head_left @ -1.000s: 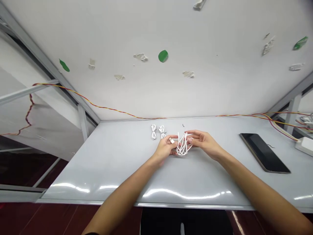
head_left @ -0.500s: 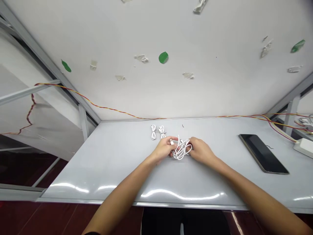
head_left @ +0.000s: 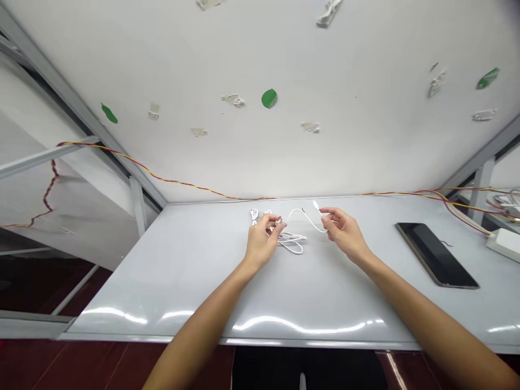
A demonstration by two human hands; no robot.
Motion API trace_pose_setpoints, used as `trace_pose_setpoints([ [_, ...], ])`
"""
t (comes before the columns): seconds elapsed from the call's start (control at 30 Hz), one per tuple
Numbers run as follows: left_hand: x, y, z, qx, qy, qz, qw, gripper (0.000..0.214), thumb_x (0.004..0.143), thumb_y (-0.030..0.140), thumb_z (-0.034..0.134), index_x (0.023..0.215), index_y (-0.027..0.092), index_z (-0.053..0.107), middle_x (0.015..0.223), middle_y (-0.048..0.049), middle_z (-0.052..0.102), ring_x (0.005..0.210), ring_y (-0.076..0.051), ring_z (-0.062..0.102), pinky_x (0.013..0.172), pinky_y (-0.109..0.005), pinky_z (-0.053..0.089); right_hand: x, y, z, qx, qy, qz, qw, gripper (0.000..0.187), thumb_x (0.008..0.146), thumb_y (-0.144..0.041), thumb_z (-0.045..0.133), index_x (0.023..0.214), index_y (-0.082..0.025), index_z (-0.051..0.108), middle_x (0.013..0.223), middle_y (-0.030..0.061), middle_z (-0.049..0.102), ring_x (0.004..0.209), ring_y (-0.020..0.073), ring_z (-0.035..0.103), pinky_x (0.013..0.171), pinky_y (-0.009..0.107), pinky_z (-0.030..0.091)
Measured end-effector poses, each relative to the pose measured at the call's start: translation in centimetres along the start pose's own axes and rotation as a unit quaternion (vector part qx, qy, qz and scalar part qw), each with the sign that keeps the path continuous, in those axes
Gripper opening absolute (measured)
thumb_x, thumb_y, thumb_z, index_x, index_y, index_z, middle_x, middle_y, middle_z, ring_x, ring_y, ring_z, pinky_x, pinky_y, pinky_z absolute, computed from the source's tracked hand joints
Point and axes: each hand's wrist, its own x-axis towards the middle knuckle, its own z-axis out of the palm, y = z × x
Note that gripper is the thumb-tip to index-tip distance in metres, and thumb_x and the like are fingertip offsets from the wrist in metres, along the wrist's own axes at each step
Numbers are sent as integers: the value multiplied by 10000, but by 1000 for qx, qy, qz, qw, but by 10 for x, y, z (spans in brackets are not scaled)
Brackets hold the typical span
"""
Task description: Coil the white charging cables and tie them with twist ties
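Note:
A loose white cable (head_left: 293, 241) lies partly uncoiled on the grey table (head_left: 203, 271). My left hand (head_left: 262, 241) pinches one plug end of it, fingers closed. My right hand (head_left: 343, 230) pinches the other end, lifted a little above the table, and the cable arcs up between the two hands. Behind my left hand lie two small bundled white cables (head_left: 255, 216), partly hidden by my fingers.
A dark tablet (head_left: 436, 253) lies flat at the right. A white power strip (head_left: 504, 242) sits at the far right edge. Red and yellow twisted wires (head_left: 182, 183) run along the back wall. Metal frame posts (head_left: 138, 203) stand at the left.
The cable was a bunched coil held between both hands. Now my hands have moved apart and back, each holding an end, and the coil has loosened onto the table.

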Motion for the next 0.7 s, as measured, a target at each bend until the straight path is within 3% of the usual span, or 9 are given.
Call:
trace_pose_setpoints([
  [0.13, -3, 1, 5, -17, -9, 56, 998, 116, 844, 285, 680, 912, 215, 744, 941, -48, 731, 836, -182, 673, 713, -302, 537, -2, 3, 5, -50, -52, -45, 996, 380, 860, -454, 585, 1162, -223, 597, 787, 11, 594, 612, 139, 528, 538, 275, 406],
  [0.23, -4, 0, 8, -33, -23, 71, 997, 101, 824, 258, 700, 889, 214, 764, 924, -55, 735, 844, -180, 676, 700, -294, 552, -3, 6, 5, -90, -56, -90, 990, 365, 867, -400, 595, 1195, -240, 584, 807, 24, 645, 633, 156, 553, 596, 303, 457],
  [0.43, -6, -1, 11, -54, -48, 91, 993, 92, 806, 195, 723, 878, 217, 776, 910, -52, 748, 828, -170, 688, 708, -286, 564, -5, 15, 9, -141, -113, -151, 972, 220, 947, -345, 476, 1072, -249, 629, 913, 59, 673, 700, 187, 621, 632, 334, 528],
  [0.6, -8, -3, 13, -66, -74, 122, 987, 115, 808, 171, 721, 890, 224, 782, 902, -57, 746, 820, -176, 692, 688, -284, 569, -7, 18, 11, -222, -130, -250, 933, 191, 972, -324, 476, 933, -243, 646, 826, 47, 666, 722, 195, 623, 651, 329, 506],
  [0.7, -9, -4, 14, -71, -91, 134, 984, 151, 821, 147, 695, 912, 226, 786, 911, -59, 747, 828, -182, 696, 699, -299, 574, -8, 18, 11, -238, -141, -303, 912, 231, 987, -244, 423, 943, -248, 650, 876, 58, 671, 752, 194, 624, 661, 332, 507],
])
